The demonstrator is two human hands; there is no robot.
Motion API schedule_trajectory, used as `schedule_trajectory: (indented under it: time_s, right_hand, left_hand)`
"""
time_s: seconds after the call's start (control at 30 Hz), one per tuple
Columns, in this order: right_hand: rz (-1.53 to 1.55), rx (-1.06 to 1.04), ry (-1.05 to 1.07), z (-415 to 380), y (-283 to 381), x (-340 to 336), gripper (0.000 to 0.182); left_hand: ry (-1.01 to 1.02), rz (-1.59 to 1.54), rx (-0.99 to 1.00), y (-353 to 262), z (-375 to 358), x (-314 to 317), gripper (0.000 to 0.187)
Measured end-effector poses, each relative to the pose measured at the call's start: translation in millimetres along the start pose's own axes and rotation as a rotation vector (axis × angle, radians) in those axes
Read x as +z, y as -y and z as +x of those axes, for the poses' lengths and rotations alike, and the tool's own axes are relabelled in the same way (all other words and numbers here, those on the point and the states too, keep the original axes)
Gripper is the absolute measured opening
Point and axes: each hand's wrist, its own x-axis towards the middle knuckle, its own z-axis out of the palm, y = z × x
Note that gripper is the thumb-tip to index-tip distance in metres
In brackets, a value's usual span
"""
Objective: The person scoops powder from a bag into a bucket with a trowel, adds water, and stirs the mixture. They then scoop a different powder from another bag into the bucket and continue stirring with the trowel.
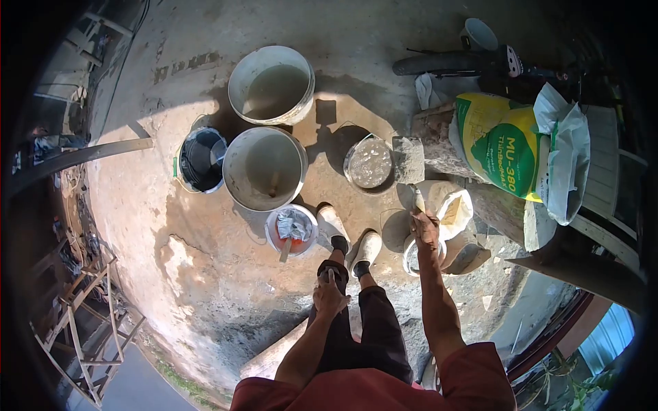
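Note:
My right hand [425,231] is closed around the handle of a trowel [409,159]. The trowel's flat, squarish blade is coated grey and points away from me, beside a bucket of wet grey mortar [370,163]. Below that hand are an open white sack [455,214] and a small pail [412,257], partly hidden by the hand and forearm. My left hand [330,299] hangs low in front of my left leg with its fingers curled; whether it holds anything is too small to make out.
Two large tubs of cloudy water [308,81] [301,179] stand ahead, near a black bucket [203,159]. A white pail [312,241] with a wooden handle and crumpled plastic sits near my feet. A yellow-green cement bag [499,145] lies right. Wooden framing [86,322] stands left.

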Motion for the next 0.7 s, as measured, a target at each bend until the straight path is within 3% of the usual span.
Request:
schedule_trajectory:
  time_s: [0.07, 0.3, 0.4, 0.5, 0.7]
  right_hand:
    - [-0.053, -0.022, 0.001, 20.2, -34.7, 0.0, 0.024]
    - [-0.055, -0.008, -0.030, 94.7, -146.9, -4.7, 0.030]
    - [-0.014, 0.018, -0.077, 106.6, -159.2, 8.1, 0.034]
    - [-0.130, -0.071, -0.131, 109.5, -161.7, 14.5, 0.021]
    - [-0.280, -0.036, -0.210, 129.6, -181.5, 4.3, 0.019]
  left_hand:
    - [-0.131, -0.015, 0.033, 2.4, -0.9, 25.1, 0.101]
    - [-0.238, -0.001, 0.059, 0.0, -12.6, 55.2, 0.088]
    - [-0.223, -0.006, 0.062, 2.5, -13.3, 66.6, 0.088]
    - [-0.245, 0.018, 0.072, 3.9, -15.9, 78.9, 0.087]
    - [-0.147, 0.031, 0.023, -3.5, -17.4, 79.2, 0.087]
